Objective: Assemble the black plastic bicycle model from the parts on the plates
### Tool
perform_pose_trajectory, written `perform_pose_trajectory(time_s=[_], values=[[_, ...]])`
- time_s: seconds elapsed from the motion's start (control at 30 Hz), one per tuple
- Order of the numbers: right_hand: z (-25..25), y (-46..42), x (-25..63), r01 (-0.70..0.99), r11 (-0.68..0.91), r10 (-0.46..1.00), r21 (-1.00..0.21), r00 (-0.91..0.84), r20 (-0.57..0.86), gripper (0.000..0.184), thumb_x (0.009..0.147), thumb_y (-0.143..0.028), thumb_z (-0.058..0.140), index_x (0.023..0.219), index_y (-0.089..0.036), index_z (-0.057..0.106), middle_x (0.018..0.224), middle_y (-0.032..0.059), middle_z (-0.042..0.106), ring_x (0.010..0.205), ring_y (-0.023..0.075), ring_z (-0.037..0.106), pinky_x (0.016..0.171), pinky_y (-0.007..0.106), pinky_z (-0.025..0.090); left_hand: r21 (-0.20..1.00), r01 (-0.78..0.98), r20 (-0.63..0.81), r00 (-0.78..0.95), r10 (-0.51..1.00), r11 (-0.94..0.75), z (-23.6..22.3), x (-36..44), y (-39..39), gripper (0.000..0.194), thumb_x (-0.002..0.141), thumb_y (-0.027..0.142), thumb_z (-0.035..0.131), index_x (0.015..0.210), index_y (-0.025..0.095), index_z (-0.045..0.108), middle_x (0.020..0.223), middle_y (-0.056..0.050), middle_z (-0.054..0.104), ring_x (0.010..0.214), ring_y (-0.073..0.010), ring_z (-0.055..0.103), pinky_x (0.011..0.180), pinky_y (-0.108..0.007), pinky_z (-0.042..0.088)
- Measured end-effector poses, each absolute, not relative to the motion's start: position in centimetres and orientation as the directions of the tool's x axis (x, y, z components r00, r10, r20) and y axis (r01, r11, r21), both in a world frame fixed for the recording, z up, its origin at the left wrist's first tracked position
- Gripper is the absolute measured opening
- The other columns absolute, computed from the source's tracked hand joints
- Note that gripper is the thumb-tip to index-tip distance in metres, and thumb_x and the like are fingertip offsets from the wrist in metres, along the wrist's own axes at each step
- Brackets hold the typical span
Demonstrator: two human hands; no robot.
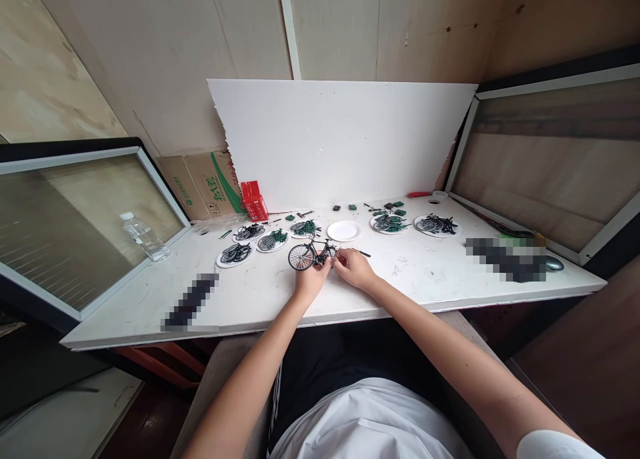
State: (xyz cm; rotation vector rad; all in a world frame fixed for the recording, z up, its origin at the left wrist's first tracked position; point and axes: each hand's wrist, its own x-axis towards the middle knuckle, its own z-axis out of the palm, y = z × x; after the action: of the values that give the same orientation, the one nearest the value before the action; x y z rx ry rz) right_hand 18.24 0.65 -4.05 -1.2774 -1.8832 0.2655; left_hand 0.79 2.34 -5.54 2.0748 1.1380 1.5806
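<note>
A small black model bicycle (311,253) is held upright just above the white table, its front wheel facing left. My left hand (313,280) grips it from below near the rear part of the frame. At the bicycle's rear wheel, the fingers of my right hand (353,267) are pinched together; whatever is between the fingertips is too small to make out. Just behind my right hand a thin black stick-like object (365,253) shows. Beyond the bicycle stand a white paper plate (344,231) and a plate of green and grey parts (306,229).
More plates of parts stand left (235,253) and right (437,225). Along the back lie green pieces (400,212), a red box (255,201) and a red-handled tool (419,194). A bottle (144,237) stands far left. A white board (345,145) closes the back; framed glass panels flank both sides.
</note>
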Motion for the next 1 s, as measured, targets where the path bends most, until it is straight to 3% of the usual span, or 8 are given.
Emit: perform_pose_trajectory(time_s=[0.3,0.4,0.63,1.0], values=[[-4.10,0.56,18.38,0.660,0.465,0.862,-0.590,-0.185,0.472,0.044,0.110,-0.039,0.043,0.071,-0.022,0.056,0.066,0.0019,0.065,0.058,0.0174,0.054,0.060,0.029,0.032,0.647,0.412,0.668,0.101,0.738,-0.642,-5.46,0.72,2.21,0.021,0.095,0.037,0.067,0.106,0.020,0.071,0.098,-0.011,0.079,0.087,-0.0226,0.076,0.086,-0.038,0.064],[-4.08,0.52,18.33,0.673,0.442,0.867,-0.594,-0.151,0.475,0.041,0.108,-0.040,0.046,0.072,-0.023,0.057,0.067,0.0025,0.066,0.059,0.0178,0.055,0.059,0.029,0.032,0.649,0.407,0.667,0.102,0.738,-0.642,-5.46,0.71,2.18,0.021,0.095,0.039,0.067,0.106,0.020,0.070,0.098,-0.011,0.079,0.086,-0.0226,0.076,0.086,-0.038,0.064],[-3.69,0.25,18.07,0.686,0.398,0.882,-0.609,-0.105,0.459,0.014,0.094,-0.032,0.060,0.083,-0.023,0.061,0.069,0.0013,0.067,0.062,0.0186,0.058,0.061,0.028,0.035,0.679,0.361,0.652,0.104,0.751,-0.639,-5.47,0.72,2.17,0.020,0.096,0.036,0.068,0.109,0.021,0.070,0.102,-0.011,0.080,0.090,-0.0240,0.078,0.087,-0.039,0.065],[-3.96,0.39,18.04,0.697,0.413,0.881,-0.586,-0.145,0.449,0.029,0.097,-0.030,0.054,0.068,-0.023,0.050,0.065,0.0019,0.063,0.059,0.0172,0.051,0.059,0.028,0.030,0.660,0.412,0.655,0.095,0.750,-0.628,-5.88,0.72,2.46,0.021,0.096,0.040,0.068,0.104,0.020,0.070,0.098,-0.010,0.079,0.081,-0.0217,0.076,0.082,-0.037,0.064]])
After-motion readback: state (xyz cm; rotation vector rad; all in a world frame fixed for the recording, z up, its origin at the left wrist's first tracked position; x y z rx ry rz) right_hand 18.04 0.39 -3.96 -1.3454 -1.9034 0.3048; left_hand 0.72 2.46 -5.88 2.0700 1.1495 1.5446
